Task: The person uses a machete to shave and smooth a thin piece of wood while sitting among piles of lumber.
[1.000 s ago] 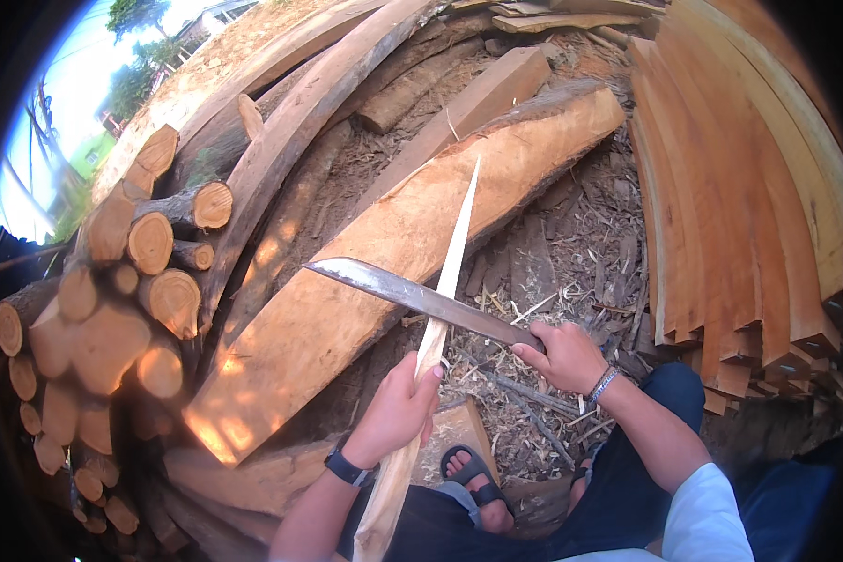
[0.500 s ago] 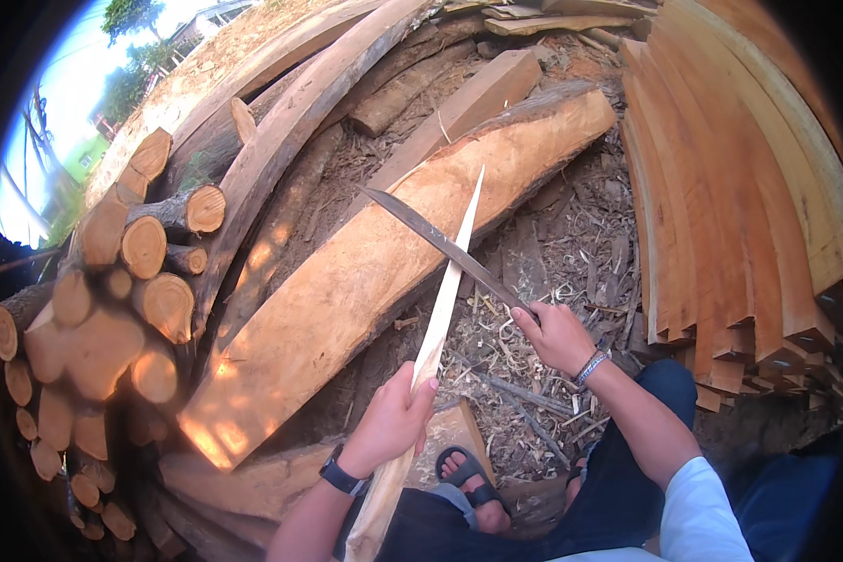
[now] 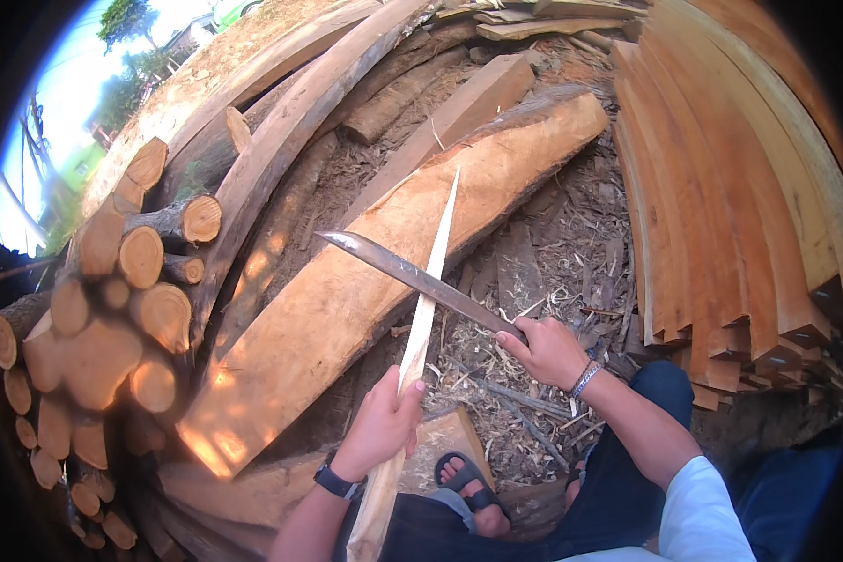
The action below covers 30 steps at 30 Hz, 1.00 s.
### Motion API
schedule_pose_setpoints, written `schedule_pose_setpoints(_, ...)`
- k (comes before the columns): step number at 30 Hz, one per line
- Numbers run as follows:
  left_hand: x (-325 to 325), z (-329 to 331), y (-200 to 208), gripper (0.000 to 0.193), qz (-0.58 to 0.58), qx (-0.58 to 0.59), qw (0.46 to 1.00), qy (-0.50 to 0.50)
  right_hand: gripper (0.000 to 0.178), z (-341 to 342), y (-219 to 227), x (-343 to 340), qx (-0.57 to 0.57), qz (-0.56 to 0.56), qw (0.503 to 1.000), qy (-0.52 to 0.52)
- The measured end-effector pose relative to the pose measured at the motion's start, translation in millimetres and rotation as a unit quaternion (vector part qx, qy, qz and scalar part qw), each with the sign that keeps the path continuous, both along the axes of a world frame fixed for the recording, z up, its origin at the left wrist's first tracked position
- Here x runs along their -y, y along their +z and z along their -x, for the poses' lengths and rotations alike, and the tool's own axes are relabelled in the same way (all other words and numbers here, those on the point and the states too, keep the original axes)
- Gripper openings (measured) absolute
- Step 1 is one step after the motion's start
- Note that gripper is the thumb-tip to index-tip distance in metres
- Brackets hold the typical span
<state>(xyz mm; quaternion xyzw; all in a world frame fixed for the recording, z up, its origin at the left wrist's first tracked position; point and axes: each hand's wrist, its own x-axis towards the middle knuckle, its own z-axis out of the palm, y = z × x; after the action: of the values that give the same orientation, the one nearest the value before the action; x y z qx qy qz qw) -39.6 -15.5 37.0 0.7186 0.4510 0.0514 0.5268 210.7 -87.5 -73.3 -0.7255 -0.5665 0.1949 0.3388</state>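
My left hand [image 3: 381, 423] is wrapped round a pale, sharpened wooden stake [image 3: 422, 328], whose thin tip points up and away over a thick slab. In my right hand [image 3: 548, 353] is the handle of a machete [image 3: 412, 273]. Its long dark blade reaches to the left and crosses the stake about midway along, against or just over the wood; contact is hard to tell. The stake's butt end comes down past my left wrist toward my lap. Beneath both lies the thick sawn slab [image 3: 347, 304], bark along its edge, slanting from lower left to upper right.
Cut logs [image 3: 164, 314] are stacked at the left, ends facing me. Long sawn boards [image 3: 712, 187] stand piled at the right. Wood shavings [image 3: 553, 403] and sticks litter the ground near my sandalled foot [image 3: 468, 487]. A squared beam [image 3: 450, 122] lies behind the slab.
The machete has moved left and down along the stake, toward my left hand, and its blade has turned to show more of its flat. The stake's tip has shifted slightly left.
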Motion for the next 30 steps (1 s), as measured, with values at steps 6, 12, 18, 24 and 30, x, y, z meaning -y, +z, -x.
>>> schedule_pose_setpoints(6,6.7,-2.5,-1.8,0.025,-0.015,-0.026,0.999,-0.037,0.06,-11.6,-1.5,1.7,-0.004,-0.005,1.0,-0.003)
schedule_pose_setpoints(12,8.9,-3.0,-5.4,0.02,-0.024,-0.027,0.998,-0.054,0.06,-12.3,-4.8,6.3,-0.06,-0.02,0.998,-0.031)
schedule_pose_setpoints(18,14.0,-1.6,-2.4,0.019,-0.018,-0.031,0.997,-0.061,0.062,-28.6,-12.0,-6.9,-0.064,-0.046,0.994,-0.077)
schedule_pose_setpoints(24,8.8,3.7,-4.1,0.024,-0.024,-0.024,0.998,-0.046,0.062,-20.3,-8.2,7.6,-0.039,-0.006,0.999,-0.018)
schedule_pose_setpoints(30,14.4,3.5,-1.7,0.022,-0.001,-0.016,0.998,-0.062,0.063,-35.1,-14.0,-11.6,-0.081,-0.034,0.989,-0.117)
